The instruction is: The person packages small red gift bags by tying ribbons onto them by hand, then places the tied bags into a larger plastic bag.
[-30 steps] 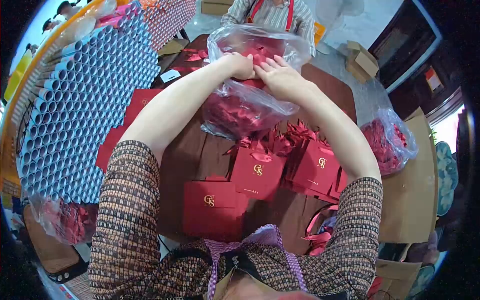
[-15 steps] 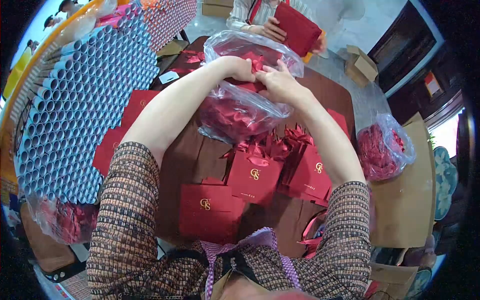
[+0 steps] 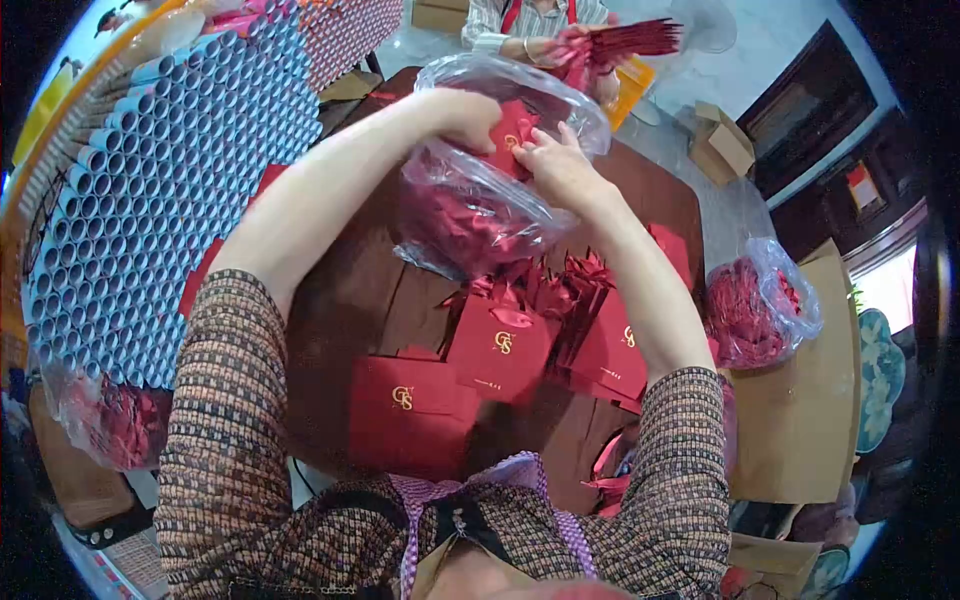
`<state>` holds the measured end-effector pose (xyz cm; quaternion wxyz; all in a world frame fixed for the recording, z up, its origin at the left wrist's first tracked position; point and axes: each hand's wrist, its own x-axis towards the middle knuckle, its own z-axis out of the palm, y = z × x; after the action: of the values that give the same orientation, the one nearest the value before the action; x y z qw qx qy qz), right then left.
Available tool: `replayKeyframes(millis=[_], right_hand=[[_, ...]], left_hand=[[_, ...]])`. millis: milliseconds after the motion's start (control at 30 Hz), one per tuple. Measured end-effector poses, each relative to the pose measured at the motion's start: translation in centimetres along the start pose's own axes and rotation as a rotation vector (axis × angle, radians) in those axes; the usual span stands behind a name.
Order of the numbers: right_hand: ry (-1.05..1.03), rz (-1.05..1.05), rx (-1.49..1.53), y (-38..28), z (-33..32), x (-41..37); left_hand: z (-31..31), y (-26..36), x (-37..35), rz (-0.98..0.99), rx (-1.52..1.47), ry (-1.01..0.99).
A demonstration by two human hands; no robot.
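A red gift bag (image 3: pixel 508 132) with a gold logo stands in the mouth of a large clear plastic bag (image 3: pixel 500 205), which holds more red items. My left hand (image 3: pixel 470 122) grips its left side, with the fingertips partly hidden. On its right edge, by the red ribbon, the thumb and forefinger of my right hand (image 3: pixel 562 172) close while another finger sticks up. Nearer me, red gift bags with ribbon handles (image 3: pixel 503 340) and a flat red gift bag (image 3: pixel 412 410) lie on the brown table (image 3: pixel 330 400).
Stacked light-blue tubes (image 3: pixel 170 220) fill the left side. Across the table a person (image 3: pixel 530 35) handles a bundle of red bags (image 3: pixel 635 40). To the right are a plastic sack of red items (image 3: pixel 752 310), a cardboard sheet (image 3: pixel 795 420) and an open carton (image 3: pixel 722 145).
My hands have parted slightly, and the gift bag's gold logo now shows between them. The person opposite has tilted the red bundle edge-on. My view has shifted a little.
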<state>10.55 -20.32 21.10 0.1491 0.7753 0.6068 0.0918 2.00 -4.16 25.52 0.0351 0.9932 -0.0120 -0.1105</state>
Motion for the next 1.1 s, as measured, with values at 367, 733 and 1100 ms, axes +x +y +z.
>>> replayKeyframes(millis=[367, 733, 1100], right_hand=[[0.034, 0.010, 0.008, -0.3, -0.6, -0.3], [0.253, -0.156, -0.051, 0.9, 1.2, -0.5], [0.197, -0.033, 0.183, 0.2, -0.3, -1.5]], left_hand=[[-1.7, -2.9, -5.6, -0.237, 0.025, 0.554], [-0.1, -8.2, -3.8, -0.451, -1.043, 0.490], [0.1, -5.3, -2.8, -0.403, -1.177, 0.347]])
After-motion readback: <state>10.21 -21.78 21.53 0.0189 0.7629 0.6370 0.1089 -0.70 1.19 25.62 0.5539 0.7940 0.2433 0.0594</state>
